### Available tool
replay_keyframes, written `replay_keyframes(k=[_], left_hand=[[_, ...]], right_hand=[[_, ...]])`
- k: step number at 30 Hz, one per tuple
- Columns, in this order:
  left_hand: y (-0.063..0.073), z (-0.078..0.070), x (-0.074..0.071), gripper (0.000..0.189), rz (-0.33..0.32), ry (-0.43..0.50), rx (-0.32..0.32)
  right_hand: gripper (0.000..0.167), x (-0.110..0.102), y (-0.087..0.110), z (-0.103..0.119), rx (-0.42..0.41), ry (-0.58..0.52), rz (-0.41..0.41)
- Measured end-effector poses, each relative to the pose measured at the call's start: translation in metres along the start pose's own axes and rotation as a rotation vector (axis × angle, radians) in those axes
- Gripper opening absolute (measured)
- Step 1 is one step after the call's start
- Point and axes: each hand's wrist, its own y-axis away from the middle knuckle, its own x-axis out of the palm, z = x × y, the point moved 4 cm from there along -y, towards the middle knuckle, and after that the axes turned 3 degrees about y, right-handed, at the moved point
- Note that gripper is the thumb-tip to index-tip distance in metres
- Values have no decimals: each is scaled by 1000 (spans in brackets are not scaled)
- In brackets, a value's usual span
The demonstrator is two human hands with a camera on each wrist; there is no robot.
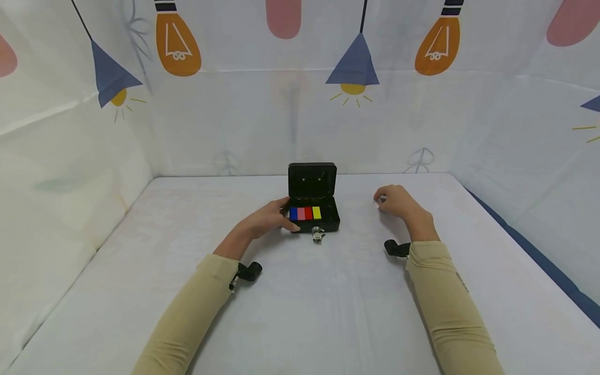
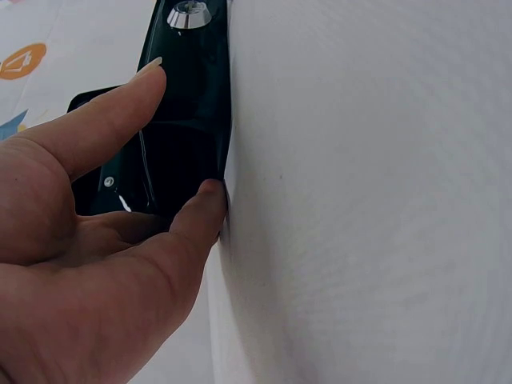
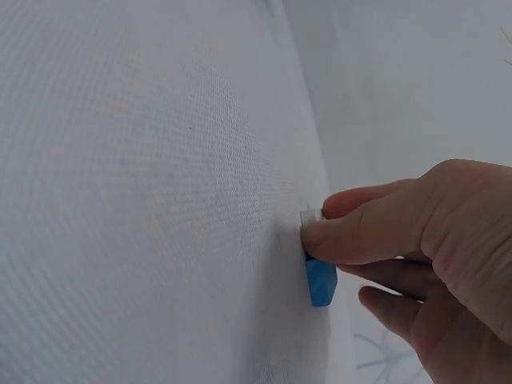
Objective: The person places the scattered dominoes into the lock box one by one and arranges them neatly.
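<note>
A small black cash box (image 1: 333,221) stands with its lid up. In it a blue, a pink, a red and a yellow block (image 1: 316,212) lie side by side. My left hand (image 1: 269,217) holds the box at its left side, thumb at the front corner and fingers along the side; the left wrist view shows the thumb (image 2: 120,112) near the silver lock (image 2: 190,14). To the right of the box, my right hand (image 1: 398,202) pinches a small blue block with a white end (image 3: 322,280) between thumb and fingers, close to the table surface.
Keys (image 1: 317,237) hang from the lock at the box's front. A white cloth covers the table (image 1: 319,312). White printed curtains (image 1: 225,114) rise behind and at both sides. Each sleeve carries a black wrist camera (image 1: 396,248).
</note>
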Motion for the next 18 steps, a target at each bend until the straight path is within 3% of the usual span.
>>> replay_keyframes(k=[18], left_hand=[[-1,0,0,103,6,21,15]], right_hand=[[29,-1,3,1,-23,-3,-25]])
